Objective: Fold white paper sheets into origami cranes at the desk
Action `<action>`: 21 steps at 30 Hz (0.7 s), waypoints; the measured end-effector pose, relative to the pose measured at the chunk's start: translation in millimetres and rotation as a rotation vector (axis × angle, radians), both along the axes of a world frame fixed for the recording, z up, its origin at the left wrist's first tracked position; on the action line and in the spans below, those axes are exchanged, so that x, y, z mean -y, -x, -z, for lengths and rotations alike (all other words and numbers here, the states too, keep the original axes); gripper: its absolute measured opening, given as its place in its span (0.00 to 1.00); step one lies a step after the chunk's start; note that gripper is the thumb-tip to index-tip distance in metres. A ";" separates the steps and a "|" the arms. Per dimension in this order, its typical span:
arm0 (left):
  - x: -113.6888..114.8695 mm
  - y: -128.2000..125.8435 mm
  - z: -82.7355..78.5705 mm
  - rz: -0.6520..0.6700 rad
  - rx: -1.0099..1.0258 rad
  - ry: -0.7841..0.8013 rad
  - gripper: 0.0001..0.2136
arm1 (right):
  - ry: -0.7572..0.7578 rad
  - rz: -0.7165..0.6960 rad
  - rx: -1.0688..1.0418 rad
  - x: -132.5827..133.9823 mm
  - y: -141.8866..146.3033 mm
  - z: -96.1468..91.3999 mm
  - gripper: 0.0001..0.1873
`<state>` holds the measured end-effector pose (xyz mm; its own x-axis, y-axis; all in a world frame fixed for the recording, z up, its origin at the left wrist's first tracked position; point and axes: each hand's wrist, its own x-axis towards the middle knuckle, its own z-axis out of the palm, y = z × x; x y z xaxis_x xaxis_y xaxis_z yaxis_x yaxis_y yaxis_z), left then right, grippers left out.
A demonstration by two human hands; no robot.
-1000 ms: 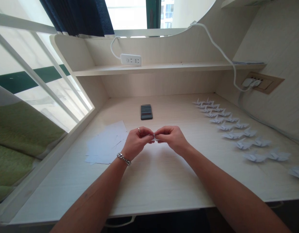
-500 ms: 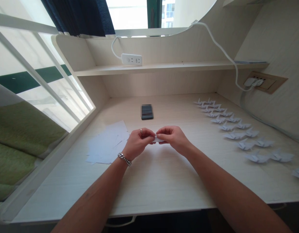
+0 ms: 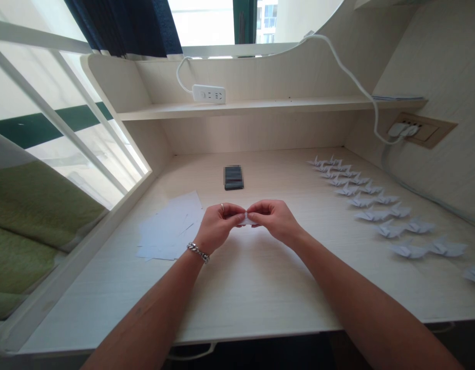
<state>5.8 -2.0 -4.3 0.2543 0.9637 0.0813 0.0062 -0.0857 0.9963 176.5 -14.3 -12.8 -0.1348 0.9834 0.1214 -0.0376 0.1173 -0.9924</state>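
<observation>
Between my two hands is a small piece of folded white paper [image 3: 246, 220], mostly covered by my fingers. My left hand [image 3: 219, 222], with a ring and a chain bracelet, pinches its left end between thumb and fingers. My right hand [image 3: 274, 218] pinches the right end the same way, and the two sets of fingertips nearly meet. Left of my left hand lies a loose pile of white paper sheets [image 3: 166, 228]. To the right stand several folded paper cranes [image 3: 372, 213] in two rows running away from me.
A dark phone-like object [image 3: 233, 178], partly pixelated, lies beyond my hands on the desk [image 3: 260, 288]. Behind it runs a shelf [image 3: 260, 106] with a white power strip [image 3: 209, 94]. A white cable [image 3: 347, 72] hangs toward the wall socket [image 3: 422, 131] at right.
My fingertips have drawn slightly closer together on the folded paper, and more of its middle shows below them. The pile and the cranes have stayed put.
</observation>
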 end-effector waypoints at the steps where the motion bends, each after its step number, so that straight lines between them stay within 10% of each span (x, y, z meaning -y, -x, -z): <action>1: 0.2 0.0 -0.1 -0.005 0.002 -0.003 0.11 | -0.001 -0.002 -0.003 -0.4 0.0 0.5 0.10; 21: 0.2 1.9 -2.1 0.049 -0.014 -0.066 0.10 | -0.097 0.014 0.059 -2.6 -3.0 3.6 0.10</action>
<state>3.9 -2.2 -2.2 0.3028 0.9426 0.1406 0.0141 -0.1520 0.9883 179.5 -11.7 -16.4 -0.1304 0.9694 0.2080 0.0231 0.2127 -0.9768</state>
